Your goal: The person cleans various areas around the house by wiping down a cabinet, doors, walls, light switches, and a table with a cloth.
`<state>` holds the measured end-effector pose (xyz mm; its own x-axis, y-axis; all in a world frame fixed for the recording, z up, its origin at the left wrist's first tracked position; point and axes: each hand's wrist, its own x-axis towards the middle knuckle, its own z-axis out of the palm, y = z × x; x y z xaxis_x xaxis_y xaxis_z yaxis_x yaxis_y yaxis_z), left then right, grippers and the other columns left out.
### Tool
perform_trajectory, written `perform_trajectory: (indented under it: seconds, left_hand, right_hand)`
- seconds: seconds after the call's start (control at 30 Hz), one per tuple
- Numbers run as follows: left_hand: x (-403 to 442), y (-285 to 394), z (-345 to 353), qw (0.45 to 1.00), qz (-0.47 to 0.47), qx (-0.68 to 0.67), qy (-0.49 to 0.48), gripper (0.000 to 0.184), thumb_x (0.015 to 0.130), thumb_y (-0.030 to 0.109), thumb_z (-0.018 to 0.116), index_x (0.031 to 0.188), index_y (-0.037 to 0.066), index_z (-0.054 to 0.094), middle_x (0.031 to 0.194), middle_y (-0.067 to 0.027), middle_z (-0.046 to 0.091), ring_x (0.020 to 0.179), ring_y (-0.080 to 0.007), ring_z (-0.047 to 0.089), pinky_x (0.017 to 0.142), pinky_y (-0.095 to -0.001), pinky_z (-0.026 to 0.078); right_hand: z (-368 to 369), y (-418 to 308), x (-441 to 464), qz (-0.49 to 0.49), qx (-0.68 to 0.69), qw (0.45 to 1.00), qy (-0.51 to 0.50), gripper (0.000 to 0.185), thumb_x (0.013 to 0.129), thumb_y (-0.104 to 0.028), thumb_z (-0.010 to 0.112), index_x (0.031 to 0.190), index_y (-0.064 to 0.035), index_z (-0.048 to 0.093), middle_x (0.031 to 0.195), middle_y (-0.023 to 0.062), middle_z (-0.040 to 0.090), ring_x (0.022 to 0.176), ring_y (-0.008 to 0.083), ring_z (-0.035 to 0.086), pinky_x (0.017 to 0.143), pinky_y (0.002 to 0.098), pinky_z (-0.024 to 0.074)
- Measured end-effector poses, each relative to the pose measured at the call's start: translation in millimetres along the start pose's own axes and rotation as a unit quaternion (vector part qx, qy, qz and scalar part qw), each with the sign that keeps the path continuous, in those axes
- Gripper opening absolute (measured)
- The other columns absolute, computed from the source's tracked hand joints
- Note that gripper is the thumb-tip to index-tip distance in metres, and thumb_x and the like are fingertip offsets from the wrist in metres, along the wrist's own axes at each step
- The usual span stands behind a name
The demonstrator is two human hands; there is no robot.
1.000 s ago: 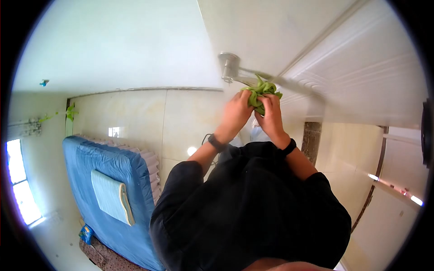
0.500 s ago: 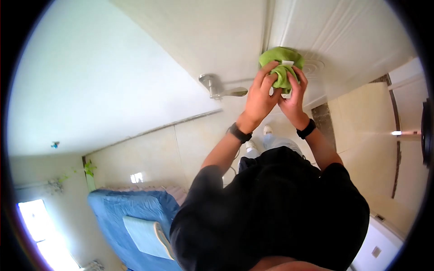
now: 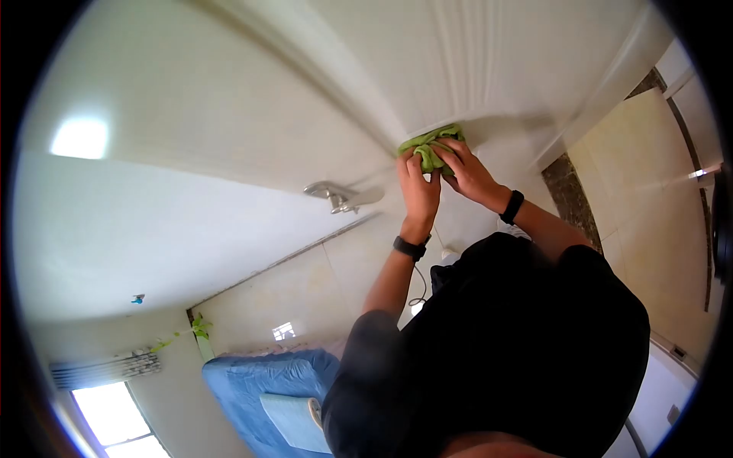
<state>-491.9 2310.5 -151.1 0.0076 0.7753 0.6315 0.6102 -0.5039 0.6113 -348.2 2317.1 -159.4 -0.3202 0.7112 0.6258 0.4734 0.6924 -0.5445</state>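
Observation:
A bunched green cloth is pressed against the pale moulded door. My left hand grips the cloth from its left side with curled fingers. On the right side, my right hand holds the same cloth, its fingers dug into the folds. Both wrists wear black bands. Left of my hands, a metal lever handle sticks out of the door, apart from my fingers.
A bed with a blue cover and a light blue pillow stands at lower left, near a bright window. Pale floor tiles with a dark stone strip lie to the right.
The camera view has tilted and shifted. Both hands and the cloth have moved lower on the door panel and sit closer to my body in view. Both hands keep hold of the cloth.

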Motion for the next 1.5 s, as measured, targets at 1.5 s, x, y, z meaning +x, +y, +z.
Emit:
perform_trajectory:
  seconds: [1.5]
  left_hand:
    - [18.1, 97.5, 162.3, 0.999, 0.031, -0.018, -0.032, 0.038, 0.068, -0.002, 0.068, 0.098, 0.01, 0.048, 0.107, -0.0105, 0.058, 0.091, -0.0321, 0.058, 0.071, -0.0355, 0.052]
  right_hand:
    - [-107.0, 158.1, -55.7, -0.147, -0.085, 0.973, 0.158, 0.055, 0.081, -0.023, 0.074, 0.118, -0.0031, 0.039, 0.116, 0.016, 0.039, 0.106, 0.0305, 0.042, 0.092, 0.0456, 0.0405]
